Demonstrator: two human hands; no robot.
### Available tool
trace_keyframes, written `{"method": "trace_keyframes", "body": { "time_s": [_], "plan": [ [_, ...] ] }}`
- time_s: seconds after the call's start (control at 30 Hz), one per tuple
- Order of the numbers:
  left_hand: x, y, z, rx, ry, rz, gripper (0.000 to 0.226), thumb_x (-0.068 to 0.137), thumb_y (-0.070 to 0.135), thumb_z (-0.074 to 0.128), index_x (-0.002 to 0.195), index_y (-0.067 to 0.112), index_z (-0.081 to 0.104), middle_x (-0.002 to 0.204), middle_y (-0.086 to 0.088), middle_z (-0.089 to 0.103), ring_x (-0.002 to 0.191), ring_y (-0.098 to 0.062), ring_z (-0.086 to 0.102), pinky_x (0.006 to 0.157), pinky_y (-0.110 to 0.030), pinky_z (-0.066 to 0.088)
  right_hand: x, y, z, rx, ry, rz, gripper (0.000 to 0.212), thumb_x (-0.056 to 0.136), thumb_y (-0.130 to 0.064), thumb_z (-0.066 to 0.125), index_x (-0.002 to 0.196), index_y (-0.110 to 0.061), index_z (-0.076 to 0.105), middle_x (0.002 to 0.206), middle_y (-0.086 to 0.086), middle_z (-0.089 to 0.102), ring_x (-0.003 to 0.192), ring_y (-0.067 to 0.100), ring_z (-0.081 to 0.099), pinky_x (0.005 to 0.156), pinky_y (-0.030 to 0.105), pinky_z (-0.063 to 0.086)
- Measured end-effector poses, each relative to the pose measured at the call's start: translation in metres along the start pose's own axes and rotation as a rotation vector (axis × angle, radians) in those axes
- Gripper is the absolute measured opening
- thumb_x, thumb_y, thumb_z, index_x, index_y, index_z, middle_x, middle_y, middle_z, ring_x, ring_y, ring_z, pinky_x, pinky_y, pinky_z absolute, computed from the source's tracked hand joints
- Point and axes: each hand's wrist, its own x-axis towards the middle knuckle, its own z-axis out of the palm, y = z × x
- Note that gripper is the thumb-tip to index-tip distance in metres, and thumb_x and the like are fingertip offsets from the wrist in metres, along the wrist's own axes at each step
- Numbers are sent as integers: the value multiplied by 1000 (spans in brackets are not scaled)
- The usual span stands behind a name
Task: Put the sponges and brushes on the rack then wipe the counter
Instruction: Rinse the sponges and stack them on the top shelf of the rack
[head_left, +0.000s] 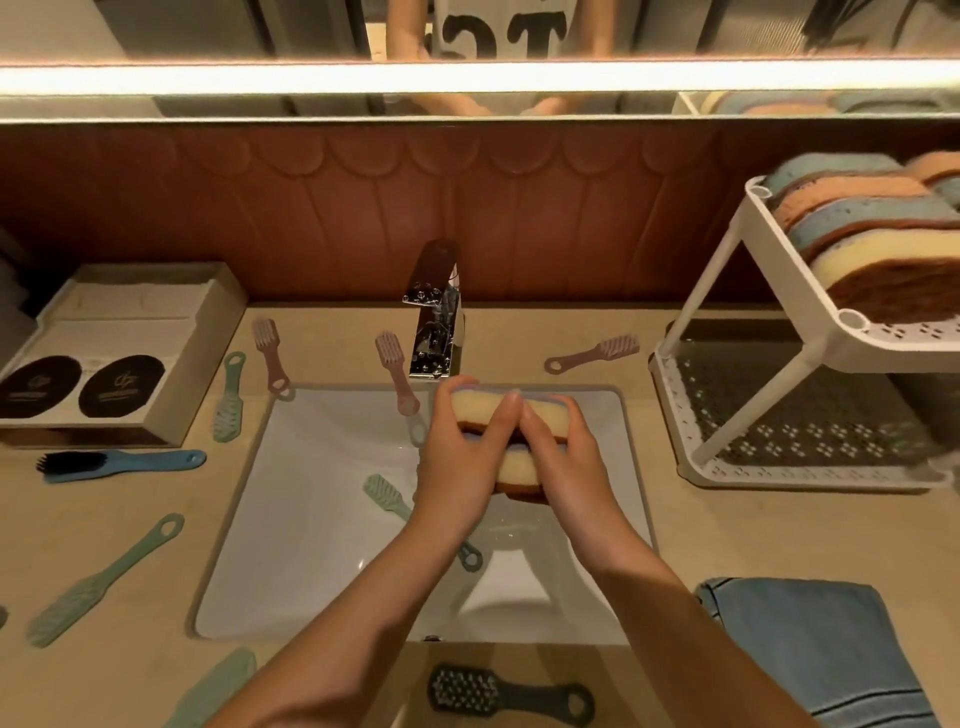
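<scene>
Sponges (878, 228) line the rack's (810, 345) top tier; left hand (457, 462) and right hand (566, 462) clamp a sponge pair (480, 405) over the sink (322, 519)

chrome faucet (434, 332) behind white sink (311, 519), cardboard box (208, 353) left.

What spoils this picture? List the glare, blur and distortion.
Head view: the light strip under the mirror is blown out white; the chrome faucet throws hard glints; the wide lens bows the strip and splays the legs of the rack; its lower right corner smears into blur; the held sponges look sharp.
</scene>
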Motion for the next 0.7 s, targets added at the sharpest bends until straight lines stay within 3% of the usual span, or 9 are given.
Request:
{"method": "trace_keyframes", "body": {
  "time_s": [0.17,0.27,0.33,0.4,0.53,0.63,0.7],
  "plan": [
    [3,14,7,238,0,151,20,90,45,49,90,25,54,72,8,59,70,-9,59,57,-23,43,2,-3,5,-60,124,-15,19,92,-45,46,92,-31,59,82,0,67,71,19,65,46,26,46],
    [5,15,13,400,-24,203,22,93,42,43,85,24,53,69,6,59,68,-11,56,54,-23,38,10,1,2,-74,158,6,28,93,-46,44,90,-28,64,77,0,65,70,20,61,50,25,38],
    [7,14,18,488,-42,234,26,93,42,42,86,22,56,70,0,62,70,-18,59,57,-29,43,14,2,-1,-101,160,26,32,94,-45,42,84,-26,66,72,0,65,66,19,59,51,25,36],
    [9,14,24,518,-76,252,28,93,40,42,82,19,57,69,-4,63,71,-24,60,61,-33,45,16,0,-7,-121,164,29,34,96,-40,41,78,-25,66,71,2,65,67,20,60,53,26,40],
    [12,20,31,549,-122,251,28,94,32,42,70,20,50,64,-2,56,67,-20,53,59,-30,35,21,-4,-17,-167,156,20,35,98,-30,40,75,-20,65,79,9,68,82,26,63,73,35,49],
    [11,30,35,531,-115,289,34,94,29,44,60,25,44,59,0,52,63,-20,51,56,-29,33,24,-13,-24,-178,122,-10,37,97,-28,41,67,-22,62,71,3,63,76,23,61,69,33,46],
    [11,37,35,504,-96,328,34,94,32,44,61,26,44,58,2,52,60,-18,52,51,-28,32,24,-24,-30,-186,74,-26,34,97,-31,41,73,-19,62,70,2,61,69,19,59,60,30,44]
  ]
}}
